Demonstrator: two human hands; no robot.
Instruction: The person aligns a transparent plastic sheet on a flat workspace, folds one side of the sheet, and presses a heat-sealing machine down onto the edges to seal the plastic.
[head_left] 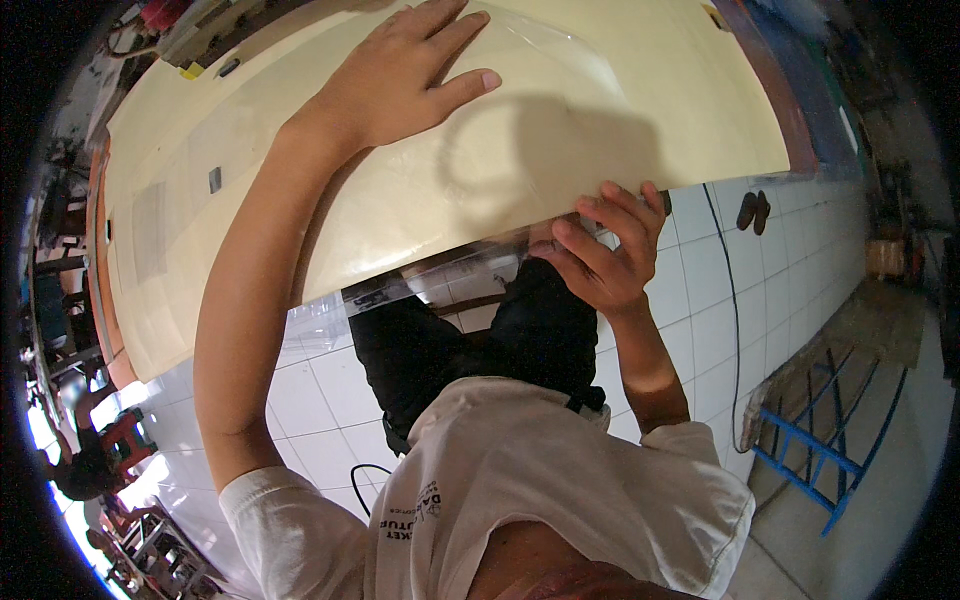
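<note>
A smooth, pale yellow sheet (370, 210) spreads across the worktop, curving at the near edge; a small dark rectangular piece (215, 180) lies on its left part. The left hand (405, 75) rests palm-down on the sheet, fingers extended and grasping nothing. Glossy clear film (320, 322) hangs below the near edge. Dark lettering marks the white cloth shirt (500, 450). The right hand (615, 250) bends its fingers at that edge, the sheet just beyond the fingertips; whether they pinch anything, I cannot tell.
</note>
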